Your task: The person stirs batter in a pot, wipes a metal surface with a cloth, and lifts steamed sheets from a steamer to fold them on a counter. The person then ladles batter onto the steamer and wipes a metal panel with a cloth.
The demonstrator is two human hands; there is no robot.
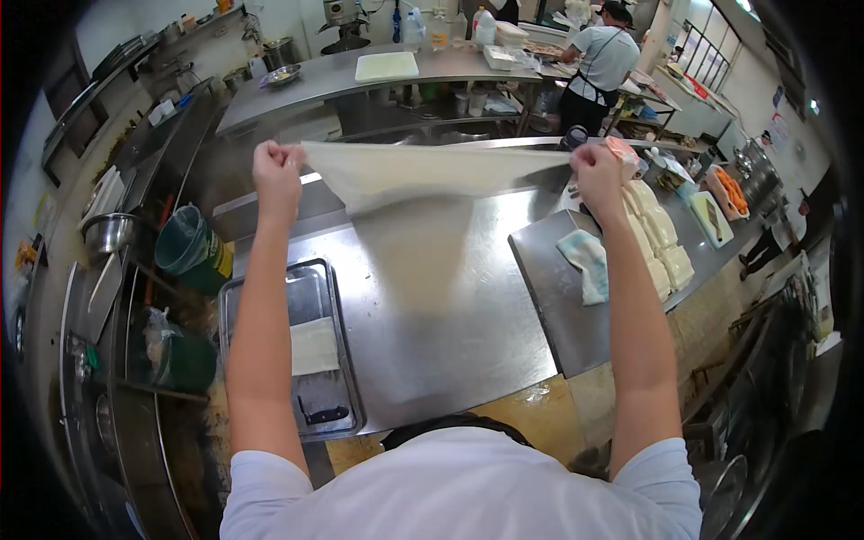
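Both my arms reach forward over a steel table (pixel 432 351). A thin, pale, translucent sheet (pixel 423 175) is stretched wide in the air between my hands, its lower edge sagging and blurred. My left hand (pixel 280 166) pinches its left corner, and my right hand (pixel 596 166) pinches the right one. Below and left of the sheet, a metal tray (pixel 346 387) holds a folded white piece (pixel 313 346) and a black-handled knife (pixel 324 415). Near my right forearm lie a blue-and-white cloth (pixel 585 261) and several pale wrapped blocks (pixel 661 229).
A back counter (pixel 315 85) bears a white cutting board (pixel 387 67) and bottles. Bins (pixel 191 247) stand at the left beside a metal bowl (pixel 110 233). At the right are a carrot container (pixel 727 192) and a knife on a board (pixel 712 219). A co-worker (pixel 605 63) stands behind.
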